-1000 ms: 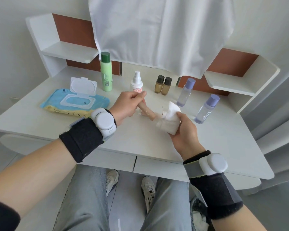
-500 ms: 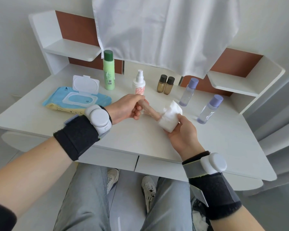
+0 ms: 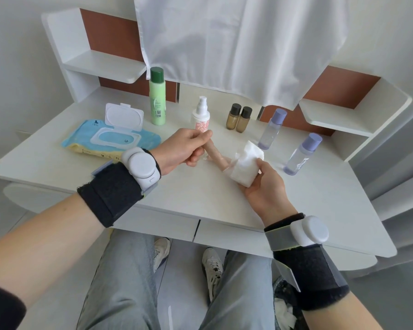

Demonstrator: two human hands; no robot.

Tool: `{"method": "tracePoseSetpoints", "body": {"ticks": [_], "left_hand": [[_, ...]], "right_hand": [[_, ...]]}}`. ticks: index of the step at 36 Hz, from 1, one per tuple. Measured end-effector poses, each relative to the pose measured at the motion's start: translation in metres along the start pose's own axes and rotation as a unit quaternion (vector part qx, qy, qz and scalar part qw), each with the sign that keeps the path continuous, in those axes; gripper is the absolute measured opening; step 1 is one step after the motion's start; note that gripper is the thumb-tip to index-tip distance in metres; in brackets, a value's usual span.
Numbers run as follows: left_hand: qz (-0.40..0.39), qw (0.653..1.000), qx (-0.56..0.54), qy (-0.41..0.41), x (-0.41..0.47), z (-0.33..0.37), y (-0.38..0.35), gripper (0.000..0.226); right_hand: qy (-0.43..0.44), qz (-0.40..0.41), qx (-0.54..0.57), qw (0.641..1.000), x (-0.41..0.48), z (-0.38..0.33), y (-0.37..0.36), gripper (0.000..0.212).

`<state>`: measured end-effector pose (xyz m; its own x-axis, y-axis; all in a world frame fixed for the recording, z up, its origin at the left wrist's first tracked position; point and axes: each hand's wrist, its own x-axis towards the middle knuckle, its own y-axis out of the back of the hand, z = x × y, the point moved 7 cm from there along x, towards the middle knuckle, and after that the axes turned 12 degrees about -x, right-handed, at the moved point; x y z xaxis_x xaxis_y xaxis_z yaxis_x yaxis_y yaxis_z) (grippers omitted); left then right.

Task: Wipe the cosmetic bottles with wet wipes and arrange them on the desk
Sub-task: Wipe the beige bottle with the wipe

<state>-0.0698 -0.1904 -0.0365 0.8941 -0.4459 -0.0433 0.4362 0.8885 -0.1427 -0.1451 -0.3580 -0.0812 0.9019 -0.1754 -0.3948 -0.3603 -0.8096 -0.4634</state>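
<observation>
Left hand (image 3: 184, 151): fingers and thumb are curled round the upper end of a slim beige bottle (image 3: 214, 154), holding it slanted over the front middle of the desk (image 3: 200, 196).
Right hand (image 3: 265, 186): grasps a folded wet wipe (image 3: 246, 165), which is bunched round the bottle's lower end.
Task's thing: the beige bottle spans the gap between the two hands. Both of its ends are covered, so which end carries the cap cannot be told.
Step, as judged: the lower part is being wiped, and the stretch under the left hand's grip looks not yet reached.
Standing on the desk: a green bottle (image 3: 157, 101), a pump bottle (image 3: 201, 115), a pair of brown bottles (image 3: 239, 117) and two purple-capped bottles (image 3: 272, 129) (image 3: 301, 154) are all upright along the back.
Wipes pack (image 3: 110, 139): lies at the left with its lid flipped open.
Risk, slipping: the bottle is thin, probably damp, and held by one end only. A firm pull of the wipe along it could drag it out of the left hand onto the desk or the lap.
Risk, knocking: the pump bottle stands just behind the left hand and one purple-capped bottle is near the right. Both are tall and narrow, so a wide stroke or a careless set-down could topple them.
Risk, missed patch: the gripped end may go unwiped unless the hold is shifted.
Risk, leak: twisting the wipe round a hidden cap could loosen it.
</observation>
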Motion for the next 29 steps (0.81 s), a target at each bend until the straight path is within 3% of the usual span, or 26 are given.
{"method": "tracePoseSetpoints", "body": {"ticks": [14, 18, 20, 29], "left_hand": [[-0.078, 0.986, -0.091, 0.114, -0.012, -0.019, -0.025, 0.024], [-0.100, 0.979, -0.115, 0.132, -0.017, -0.020, -0.029, 0.057], [-0.110, 0.978, -0.116, 0.137, -0.018, -0.021, -0.031, 0.061], [-0.086, 0.972, -0.148, 0.160, -0.019, -0.028, -0.037, 0.036]], "right_hand": [[0.018, -0.027, -0.030, 0.999, -0.002, 0.001, -0.020, 0.044], [0.015, -0.032, -0.023, 0.999, -0.007, -0.001, -0.024, 0.040], [0.011, -0.028, -0.018, 0.999, -0.008, 0.000, -0.024, 0.042], [0.026, -0.060, -0.016, 0.998, -0.011, 0.001, -0.029, 0.041]]}}
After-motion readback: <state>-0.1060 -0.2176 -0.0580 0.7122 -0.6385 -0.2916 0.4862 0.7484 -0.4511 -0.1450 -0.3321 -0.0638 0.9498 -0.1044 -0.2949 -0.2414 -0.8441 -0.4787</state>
